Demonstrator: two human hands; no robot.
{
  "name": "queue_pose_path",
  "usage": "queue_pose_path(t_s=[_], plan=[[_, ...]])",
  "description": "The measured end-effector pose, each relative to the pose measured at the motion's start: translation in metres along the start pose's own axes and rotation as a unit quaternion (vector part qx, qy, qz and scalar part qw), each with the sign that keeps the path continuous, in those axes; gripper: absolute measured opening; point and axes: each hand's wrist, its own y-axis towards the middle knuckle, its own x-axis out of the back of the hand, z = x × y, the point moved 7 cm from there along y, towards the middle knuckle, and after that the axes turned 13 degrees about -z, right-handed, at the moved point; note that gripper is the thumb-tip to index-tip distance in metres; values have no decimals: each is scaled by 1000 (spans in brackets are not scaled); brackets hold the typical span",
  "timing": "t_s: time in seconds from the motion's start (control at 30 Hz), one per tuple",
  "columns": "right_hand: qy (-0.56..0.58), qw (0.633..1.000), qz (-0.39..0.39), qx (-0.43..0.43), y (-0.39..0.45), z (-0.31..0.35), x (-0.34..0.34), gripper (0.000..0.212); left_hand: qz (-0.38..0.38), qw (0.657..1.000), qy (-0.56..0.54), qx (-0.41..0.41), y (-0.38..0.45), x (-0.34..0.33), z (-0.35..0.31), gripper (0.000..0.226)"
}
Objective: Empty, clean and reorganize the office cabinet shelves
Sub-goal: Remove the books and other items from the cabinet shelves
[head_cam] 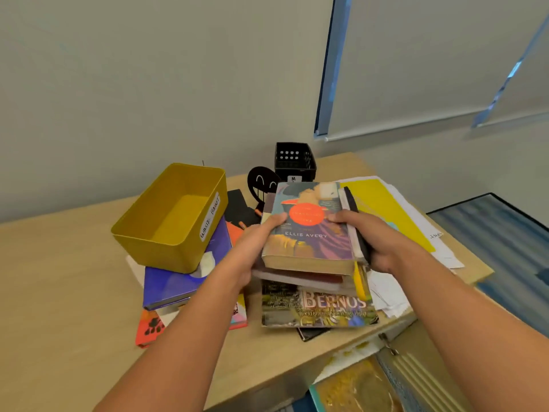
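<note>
Below the bench (74, 278) edge, glimpsed more papers (356, 385) in the cabinet, so emptying judged only part done. Gripped a small stack of books (309, 230) from both sides, left hand (255, 242) curled round the left edge, right hand (371, 236) round the right, just above a bigger book (320, 310) lying flat. To the left, saw a yellow bin (169, 215) standing on a blue book (178, 278). Farther back, loose sheets (416, 221) and a black crate (294, 160) by the wall. Cleaning and reorganizing judged not yet begun; no cloth seen.
</note>
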Motion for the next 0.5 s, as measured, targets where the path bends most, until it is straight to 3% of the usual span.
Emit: queue_pose_path(t_s=[0.07, 0.2, 0.33, 0.4, 0.5], plan=[[-28, 1000, -14, -3, 11, -2, -9, 53, -8, 999, 29, 16, 16, 4, 6, 44], [-129, 989, -60, 45, 18, -6, -19, 36, -14, 996, 90, -11, 31, 3, 20, 63], [-77, 983, -151, 72, 16, -10, -12, 28, -52, 989, 116, -73, 35, 4, 15, 54], [-24, 978, -196, 64, 16, -13, -3, 24, -84, 975, 166, -124, 32, 4, 5, 47], [-4, 972, -229, 50, 16, -19, 9, 15, -115, 942, 254, -184, 31, 3, -1, 53]])
